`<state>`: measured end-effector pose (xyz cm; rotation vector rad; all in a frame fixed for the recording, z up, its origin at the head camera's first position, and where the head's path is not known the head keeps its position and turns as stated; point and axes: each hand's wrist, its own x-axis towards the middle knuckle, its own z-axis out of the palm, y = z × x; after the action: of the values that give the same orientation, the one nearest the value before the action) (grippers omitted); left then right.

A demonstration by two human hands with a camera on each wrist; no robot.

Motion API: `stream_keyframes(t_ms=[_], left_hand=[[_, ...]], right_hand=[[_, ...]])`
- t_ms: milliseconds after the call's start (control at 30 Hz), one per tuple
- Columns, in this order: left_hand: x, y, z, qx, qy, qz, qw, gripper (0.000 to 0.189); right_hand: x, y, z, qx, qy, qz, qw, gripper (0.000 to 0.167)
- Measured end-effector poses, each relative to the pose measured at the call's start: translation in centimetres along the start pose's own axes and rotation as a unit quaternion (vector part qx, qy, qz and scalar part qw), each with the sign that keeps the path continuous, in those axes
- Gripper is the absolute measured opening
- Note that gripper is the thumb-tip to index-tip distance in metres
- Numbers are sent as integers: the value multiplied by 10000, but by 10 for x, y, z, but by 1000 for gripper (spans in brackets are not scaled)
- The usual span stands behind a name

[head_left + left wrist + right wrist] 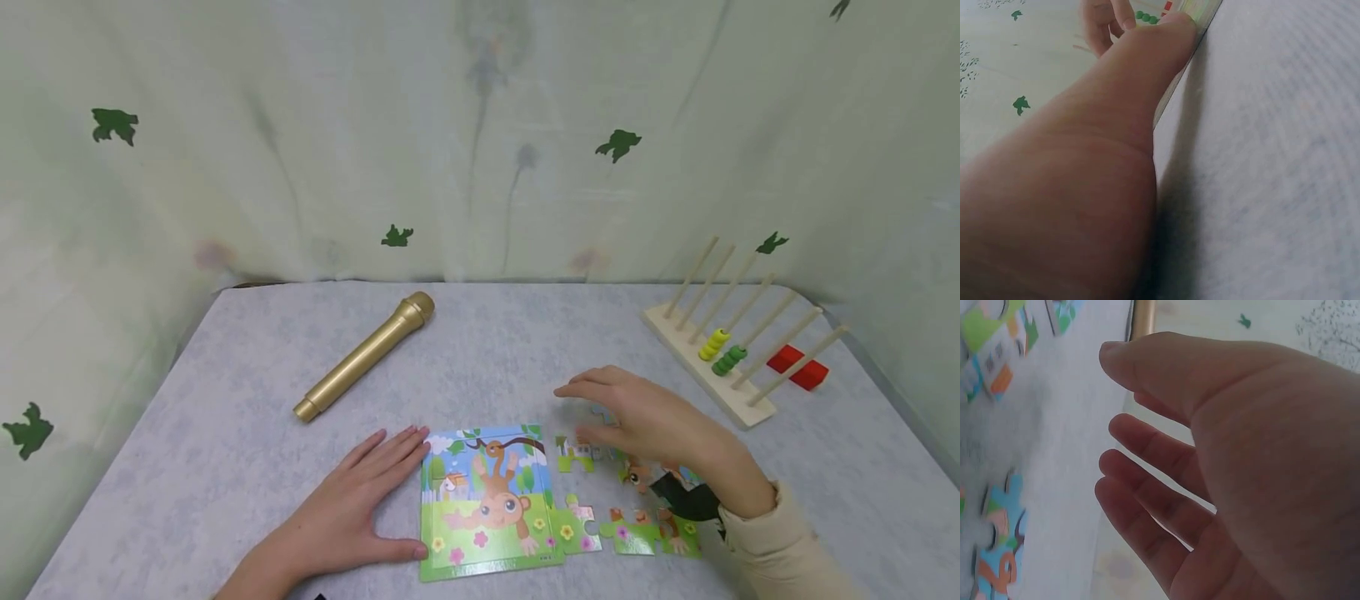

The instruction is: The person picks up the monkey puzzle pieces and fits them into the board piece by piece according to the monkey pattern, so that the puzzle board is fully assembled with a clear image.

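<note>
A square monkey puzzle board (pixel 491 492) lies flat on the table in the head view. My left hand (pixel 360 504) rests along its left side, with the thumb at the lower edge and the fingertips by the upper corner. To the right lie several loose jigsaw pieces (pixel 636 533); one flowered piece (pixel 567 529) lies right against the board's edge. Above the pieces hovers my right hand (pixel 652 421), its fingers apart and loosely bent, with nothing between them in the right wrist view. That hand and its wrist hide some pieces.
A gold toy microphone (pixel 367 354) lies at the back left. At the back right stands a wooden peg rack (pixel 708 367) with yellow beads (pixel 714 344) and green beads (pixel 730 360). Red blocks (pixel 798 367) sit behind it. A pale curtain (pixel 345 150) hangs behind the table.
</note>
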<state>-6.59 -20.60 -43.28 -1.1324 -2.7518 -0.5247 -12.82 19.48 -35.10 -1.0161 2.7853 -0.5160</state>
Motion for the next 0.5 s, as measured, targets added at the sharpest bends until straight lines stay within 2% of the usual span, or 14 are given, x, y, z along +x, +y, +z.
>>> stream_keyframes(t_ms=[167, 333, 500], left_hand=[[1, 2, 0, -12, -36, 7, 10000, 108], [2, 0, -1, 82, 77, 89, 9999, 108], [4, -3, -3, -39, -101, -4, 9999, 107]], right_hand=[[-6, 19, -4, 190, -21, 154, 9997, 49], [-7, 34, -8, 429, -113, 150, 9989, 49], [-10, 46, -12, 784, -214, 119, 9966, 46]])
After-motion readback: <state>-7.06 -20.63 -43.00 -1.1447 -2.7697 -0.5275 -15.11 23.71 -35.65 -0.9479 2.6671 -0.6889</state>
